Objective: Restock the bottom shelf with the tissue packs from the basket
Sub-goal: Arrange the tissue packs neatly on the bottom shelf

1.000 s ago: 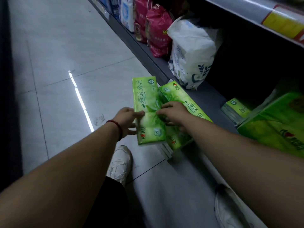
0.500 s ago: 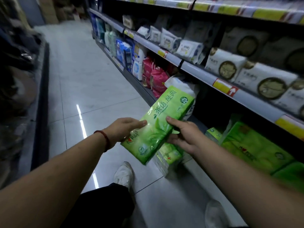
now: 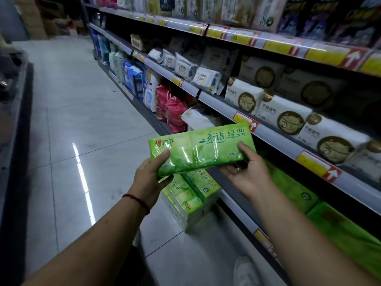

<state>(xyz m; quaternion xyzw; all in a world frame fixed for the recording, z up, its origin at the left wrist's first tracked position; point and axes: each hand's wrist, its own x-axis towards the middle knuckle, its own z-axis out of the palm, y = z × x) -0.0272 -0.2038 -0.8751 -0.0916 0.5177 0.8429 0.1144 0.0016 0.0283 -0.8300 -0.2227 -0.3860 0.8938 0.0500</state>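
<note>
Tissue pack (image 3: 201, 148), green and glossy with printed characters, is held in the air by both hands. It lies roughly level, its long side running left to right. Fingers (image 3: 164, 156) of the left hand (image 3: 151, 178) close round its left end: the thumb presses on the top face and the others curl underneath, mostly hidden. The right hand (image 3: 249, 174) takes the right end with the palm turned up, the thumb laid on the top face near the edge and the other fingers wrapped below. A red cord (image 3: 137, 201) circles the left wrist.

Directly beneath the held pack, a stack of green packs (image 3: 189, 200) of the same kind stands on the floor (image 3: 82, 120), just beside the front edge of the bottom shelf (image 3: 229, 200). The held pack hangs above that edge, in front of the shelving, not inside it. Further right, larger green bundles (image 3: 294, 188) lie in the bottom shelf. The next shelf up (image 3: 216, 103) carries white packs (image 3: 285, 118) with round dark emblems, and yellow-and-red price tags (image 3: 246, 121) sit along its rail. Farther along the bottom shelf stand pink bags (image 3: 175, 112) and blue-and-white packs (image 3: 136, 79). A white shoe (image 3: 245, 270) shows on the floor between the forearms.
</note>
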